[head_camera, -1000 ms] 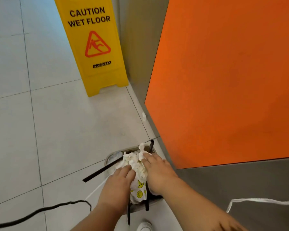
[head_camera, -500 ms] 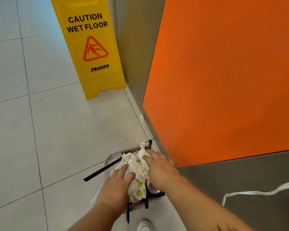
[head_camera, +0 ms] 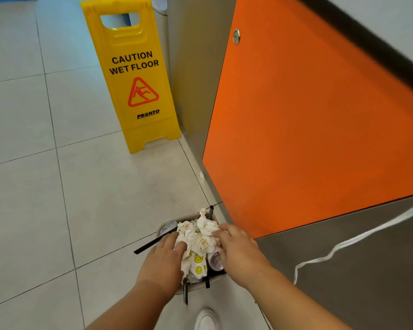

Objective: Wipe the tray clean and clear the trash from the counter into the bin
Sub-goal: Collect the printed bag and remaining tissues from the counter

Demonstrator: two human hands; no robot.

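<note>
A beige tray (head_camera: 177, 219) is held over the tiled floor, low in the view beside an orange cabinet door (head_camera: 308, 139). It is piled with crumpled white napkins (head_camera: 200, 232), a smiley-print wrapper (head_camera: 198, 260), black straws (head_camera: 150, 245) and a clear plastic cup (head_camera: 215, 259). My left hand (head_camera: 162, 260) grips the tray's left side, its fingers lying over the napkins. On the right side my right hand (head_camera: 239, 248) holds the tray the same way. Both thumbs and most of the tray are hidden.
A yellow wet-floor sign (head_camera: 134, 79) stands on the floor ahead, against a grey cabinet side. A small paper scrap (head_camera: 202, 176) lies at the foot of the orange door. A white cord (head_camera: 343, 246) hangs at right. My white shoe (head_camera: 206, 319) shows below the tray.
My view has tilted up, showing more of the sign and the door's lock. Both hands keep their hold on the tray, and the left fingers have slid slightly further over the napkins.
</note>
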